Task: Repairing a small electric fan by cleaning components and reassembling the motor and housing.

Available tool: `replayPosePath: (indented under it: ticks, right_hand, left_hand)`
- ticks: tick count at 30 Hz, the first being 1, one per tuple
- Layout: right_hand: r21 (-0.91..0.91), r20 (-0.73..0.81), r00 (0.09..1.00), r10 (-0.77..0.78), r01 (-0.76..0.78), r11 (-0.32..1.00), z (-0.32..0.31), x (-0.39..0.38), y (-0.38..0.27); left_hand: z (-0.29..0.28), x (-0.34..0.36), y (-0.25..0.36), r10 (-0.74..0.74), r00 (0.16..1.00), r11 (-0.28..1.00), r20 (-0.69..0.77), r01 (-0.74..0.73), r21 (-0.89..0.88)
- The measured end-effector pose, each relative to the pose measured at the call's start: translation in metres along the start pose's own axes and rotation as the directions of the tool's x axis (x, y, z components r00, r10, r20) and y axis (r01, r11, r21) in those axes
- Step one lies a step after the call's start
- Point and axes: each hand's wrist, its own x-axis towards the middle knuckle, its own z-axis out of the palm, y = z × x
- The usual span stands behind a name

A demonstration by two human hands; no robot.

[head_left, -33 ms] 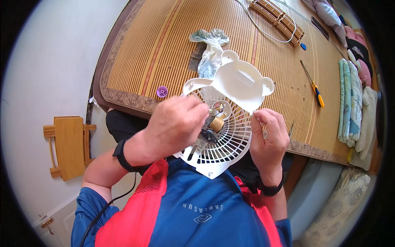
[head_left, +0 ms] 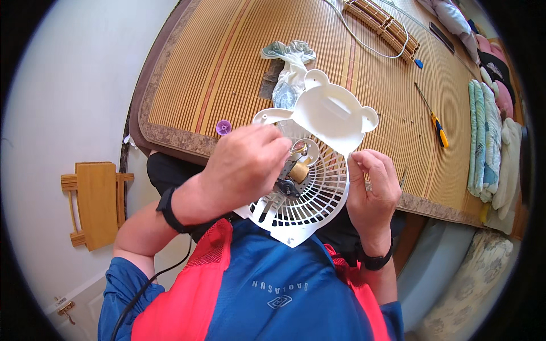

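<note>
A white plastic fan housing (head_left: 321, 210) with a slatted round grille and a bear-head-shaped top rests over my lap, at the near edge of the mat-covered bed. Inside it sits a small motor (head_left: 300, 172) with a brass-coloured body and a black part, with thin wires above. My left hand (head_left: 247, 165) is closed just left of the motor, its fingertips by the wires; whatever it pinches is hidden behind the fingers. On the other side, my right hand (head_left: 373, 184) grips the housing's right rim between thumb and fingers.
Beyond the housing lie a crumpled plastic bag (head_left: 291, 74) and a purple knob (head_left: 223, 127). A yellow-handled screwdriver (head_left: 439, 131) is to the right. At the back are a slatted wooden piece (head_left: 384, 28) and a white cable. A folding stool (head_left: 101, 204) stands at left.
My left hand has shifted very slightly beside the motor. My right hand keeps its grip on the rim, and the housing has barely moved.
</note>
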Motion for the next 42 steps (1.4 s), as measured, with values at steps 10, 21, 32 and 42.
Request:
replayPosePath:
  ticks: [10,21,32,42]
  right_hand:
    - [0.039,0.413,0.911,-0.01,-0.006,0.999,0.01,0.036,-0.015]
    - [-0.117,0.581,0.779,-0.234,0.364,0.924,0.042,0.023,-0.007]
    - [-0.106,0.551,0.777,-0.305,0.428,0.898,0.037,0.039,-0.006]
    - [-0.105,0.56,0.794,-0.237,0.352,0.93,0.038,0.058,0.012]
  left_hand:
    - [0.018,0.012,-0.007,0.039,0.909,0.981,0.416,-0.113,0.157]
    - [0.03,-0.024,-0.006,0.035,0.936,0.999,0.351,-0.025,-0.032]
    - [0.037,-0.031,-0.01,-0.039,0.963,0.974,0.267,0.096,-0.204]
    - [0.047,-0.034,-0.015,-0.138,0.982,0.892,0.131,0.181,-0.413]
